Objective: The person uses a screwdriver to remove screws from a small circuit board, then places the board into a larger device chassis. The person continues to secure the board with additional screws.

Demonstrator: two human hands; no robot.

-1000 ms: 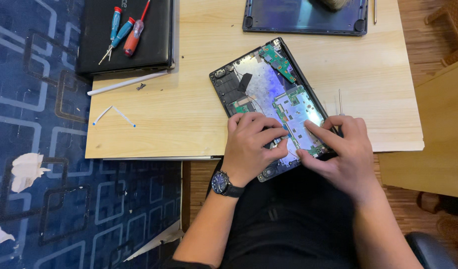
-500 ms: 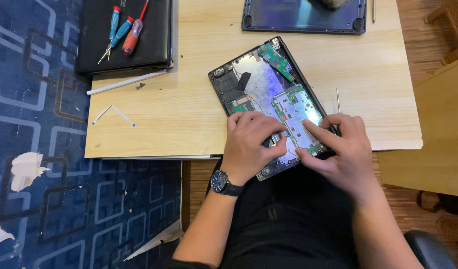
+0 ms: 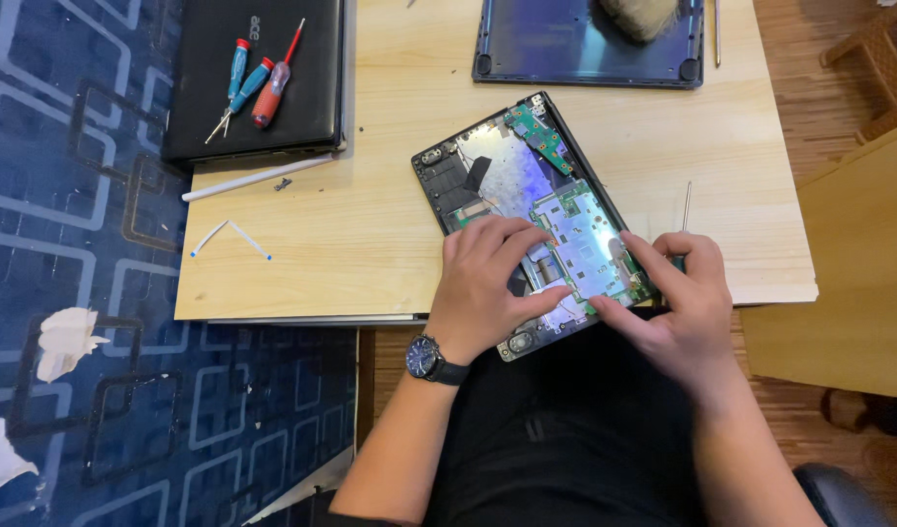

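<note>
Opened laptop chassis [image 3: 527,205] lies at the table's [image 3: 370,234] near edge, bottom cover [image 3: 585,44] already off, green circuit board [image 3: 590,244] still seated; left hand [image 3: 488,288] fingers spread flat on it, right hand [image 3: 688,303] pinching a thin screwdriver [image 3: 685,210].

Green circuit board [image 3: 587,239], pale wood table [image 3: 370,224], blue carpet [image 3: 68,195] with grey square outlines, red and blue screwdrivers [image 3: 253,88]

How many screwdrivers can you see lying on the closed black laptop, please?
3, side by side on the closed black laptop at upper left: two blue-handled screwdrivers and a red-handled screwdriver. None seems hidden there.
</note>
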